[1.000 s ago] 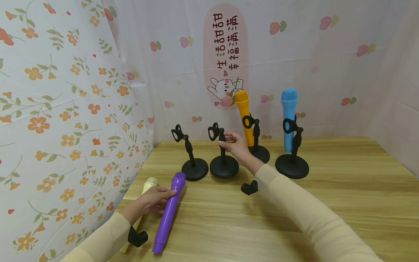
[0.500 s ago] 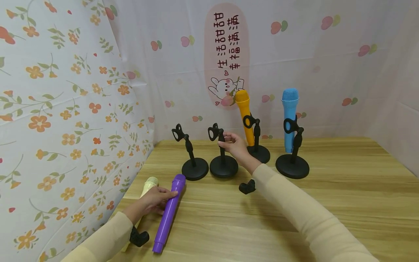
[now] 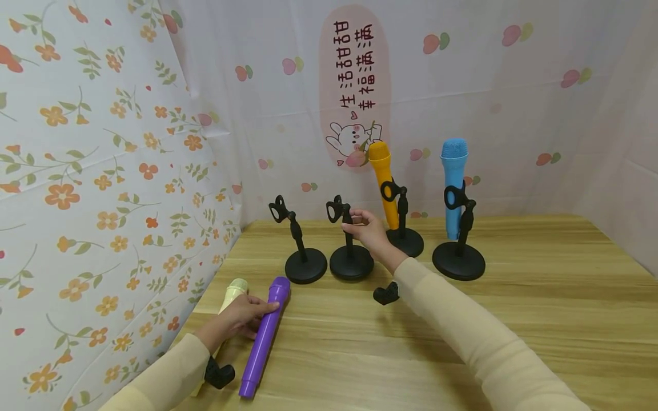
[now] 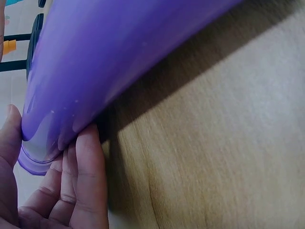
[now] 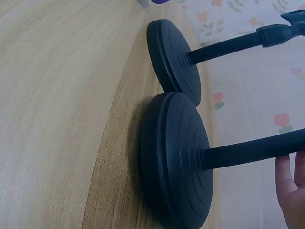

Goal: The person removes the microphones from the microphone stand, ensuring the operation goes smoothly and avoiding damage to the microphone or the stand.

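Note:
My left hand (image 3: 245,315) holds a purple microphone (image 3: 263,342) near its head, thumb on one side and fingers on the other. In the left wrist view the fingers (image 4: 90,176) curl against the purple barrel (image 4: 109,57), and a shadow falls on the wood beside it. A pale yellow microphone (image 3: 236,287) lies partly hidden behind that hand. With thumb and fingers, my right hand (image 3: 372,233) grips the upper pole of a black microphone stand (image 3: 352,264). Its clip (image 3: 335,209) holds nothing. The right wrist view shows this stand's round base (image 5: 178,162) on the table.
Left of the gripped stand is another black stand (image 3: 305,266) with a bare clip. To the right, one stand (image 3: 408,242) holds an orange microphone (image 3: 381,162), another (image 3: 459,261) a blue one (image 3: 454,165). Patterned cloth (image 3: 277,114) hangs behind the wooden table (image 3: 555,297).
The head end of the purple microphone has shifted slightly toward me, with my left hand still on it. My right hand stays on the stand's pole, nearly still.

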`<state>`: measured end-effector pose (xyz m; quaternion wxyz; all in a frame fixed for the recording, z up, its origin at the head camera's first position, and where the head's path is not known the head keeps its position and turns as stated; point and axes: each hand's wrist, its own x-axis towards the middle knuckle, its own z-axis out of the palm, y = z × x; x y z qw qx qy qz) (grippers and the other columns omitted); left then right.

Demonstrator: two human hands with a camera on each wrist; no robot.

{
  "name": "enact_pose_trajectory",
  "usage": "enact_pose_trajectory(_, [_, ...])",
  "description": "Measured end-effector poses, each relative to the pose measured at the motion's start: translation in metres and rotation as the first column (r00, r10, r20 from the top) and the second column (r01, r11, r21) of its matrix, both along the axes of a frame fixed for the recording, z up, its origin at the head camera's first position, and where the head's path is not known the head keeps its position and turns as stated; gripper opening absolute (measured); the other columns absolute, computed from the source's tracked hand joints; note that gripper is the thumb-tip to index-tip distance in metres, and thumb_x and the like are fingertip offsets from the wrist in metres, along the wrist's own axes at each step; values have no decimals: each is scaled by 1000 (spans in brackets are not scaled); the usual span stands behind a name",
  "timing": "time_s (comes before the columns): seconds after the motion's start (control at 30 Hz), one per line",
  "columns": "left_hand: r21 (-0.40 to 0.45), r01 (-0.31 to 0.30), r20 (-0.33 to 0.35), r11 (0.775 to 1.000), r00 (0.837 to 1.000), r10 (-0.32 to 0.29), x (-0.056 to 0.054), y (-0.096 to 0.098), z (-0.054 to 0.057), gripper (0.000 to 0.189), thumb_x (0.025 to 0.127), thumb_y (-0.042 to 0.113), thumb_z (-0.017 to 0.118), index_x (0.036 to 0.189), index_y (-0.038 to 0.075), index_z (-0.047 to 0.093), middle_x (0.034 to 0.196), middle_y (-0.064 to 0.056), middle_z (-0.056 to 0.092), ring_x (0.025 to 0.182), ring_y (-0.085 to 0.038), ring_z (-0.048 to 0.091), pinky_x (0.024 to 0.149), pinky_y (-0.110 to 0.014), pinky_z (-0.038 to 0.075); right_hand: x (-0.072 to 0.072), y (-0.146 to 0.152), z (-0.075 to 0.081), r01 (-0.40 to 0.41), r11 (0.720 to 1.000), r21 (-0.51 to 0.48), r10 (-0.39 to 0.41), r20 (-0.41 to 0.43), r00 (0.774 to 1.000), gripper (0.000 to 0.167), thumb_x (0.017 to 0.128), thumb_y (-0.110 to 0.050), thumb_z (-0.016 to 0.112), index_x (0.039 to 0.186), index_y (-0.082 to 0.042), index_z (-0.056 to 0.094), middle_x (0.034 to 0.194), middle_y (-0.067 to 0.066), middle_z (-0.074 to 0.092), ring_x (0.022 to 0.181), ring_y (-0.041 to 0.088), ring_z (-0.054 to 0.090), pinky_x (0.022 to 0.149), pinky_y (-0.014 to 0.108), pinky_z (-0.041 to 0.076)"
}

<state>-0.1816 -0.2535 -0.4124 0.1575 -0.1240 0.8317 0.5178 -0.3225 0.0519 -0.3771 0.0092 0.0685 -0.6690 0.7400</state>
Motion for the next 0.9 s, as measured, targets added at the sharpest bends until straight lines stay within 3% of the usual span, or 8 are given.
enact_pose_trajectory(0.63, [-10,-2,15,1000,1000,2,0,-1,-2,36,87,34,74,93,-1,67,77,-12,68,67,-22,67,54,-37,56,0,-1,-3,26,999,40,-25,-21,999,39,87,-3,72,124,-2,58,109,14,57,96,24,62,90,39,52])
enact_pose_trajectory(0.9, [-11,-7,3,1000,1000,7,0,-2,-3,37,87,33,75,94,-2,66,77,-12,68,68,-22,66,54,-38,56,1,-2,-6,29,997,75,-25,-48,999,39,88,-5,72,124,-3,59,111,14,56,104,29,61,91,39,52])
